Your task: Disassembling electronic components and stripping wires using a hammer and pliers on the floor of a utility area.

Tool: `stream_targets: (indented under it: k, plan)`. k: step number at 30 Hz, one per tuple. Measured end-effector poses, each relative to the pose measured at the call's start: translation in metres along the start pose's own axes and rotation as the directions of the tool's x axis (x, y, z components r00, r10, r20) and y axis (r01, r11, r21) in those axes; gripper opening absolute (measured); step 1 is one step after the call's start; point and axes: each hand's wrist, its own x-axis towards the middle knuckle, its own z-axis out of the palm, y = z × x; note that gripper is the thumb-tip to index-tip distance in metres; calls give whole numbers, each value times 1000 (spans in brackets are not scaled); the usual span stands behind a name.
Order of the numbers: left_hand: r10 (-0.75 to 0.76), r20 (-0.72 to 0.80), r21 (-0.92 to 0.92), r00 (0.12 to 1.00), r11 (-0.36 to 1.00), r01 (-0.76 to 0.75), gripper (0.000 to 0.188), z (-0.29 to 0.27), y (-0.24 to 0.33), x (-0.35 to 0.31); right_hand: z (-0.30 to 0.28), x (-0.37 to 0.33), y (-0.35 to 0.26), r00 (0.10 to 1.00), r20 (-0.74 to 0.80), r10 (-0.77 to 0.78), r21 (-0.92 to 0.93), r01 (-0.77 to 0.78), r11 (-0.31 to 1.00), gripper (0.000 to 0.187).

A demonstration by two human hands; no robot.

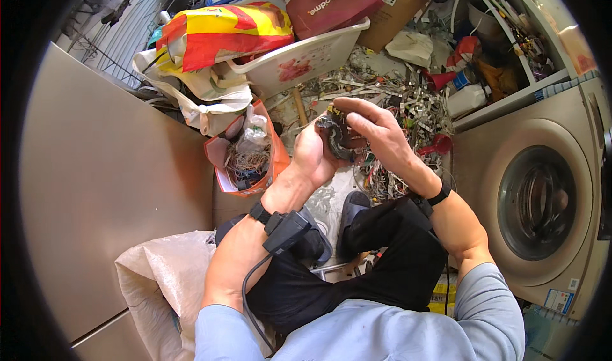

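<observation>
A small black, glossy, irregular part (336, 133) with a curved body is between my two hands, above the pile on the floor. My left hand (312, 152) is closed around its left side and underside, thumb upward. From the right, my right hand (380, 131) reaches over the part, its fingers bent across the top and right side. Shadow and the fingers hide much of the part, so I cannot make out its exact kind. Below and beyond the hands is a heap of wire scraps and metal strips (398, 109).
An orange-and-white bag (278, 162) of wires stands left of my hands. Behind are a white bin (306, 53), a red-and-yellow bag (229, 34) and a maroon bag (335, 7). A washing machine (475, 169) stands right, a metallic cabinet (121, 182) left. A red funnel (440, 79) lies ahead.
</observation>
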Motion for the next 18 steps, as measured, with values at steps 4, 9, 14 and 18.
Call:
stream_targets:
  k: [4, 9, 14, 18]
  plan:
    - [-18, -27, 35, 999, 999, 19, 45, -8, 3, 1, 2, -1, 9, 997, -60, 44, 53, -41, 998, 35]
    - [-74, -15, -1, 997, 997, 74, 57, -18, 5, 4, -1, 1, 21, 988, -77, 134, 141, -123, 982, 35]
    - [-121, -98, -11, 988, 993, 120, 75, -20, 1, 6, -4, 0, 30, 994, -82, 76, 100, -68, 993, 34]
    - [-54, -224, 78, 973, 994, 73, 86, -5, 2, 3, -8, 1, 34, 987, -99, 128, 117, -116, 986, 29]
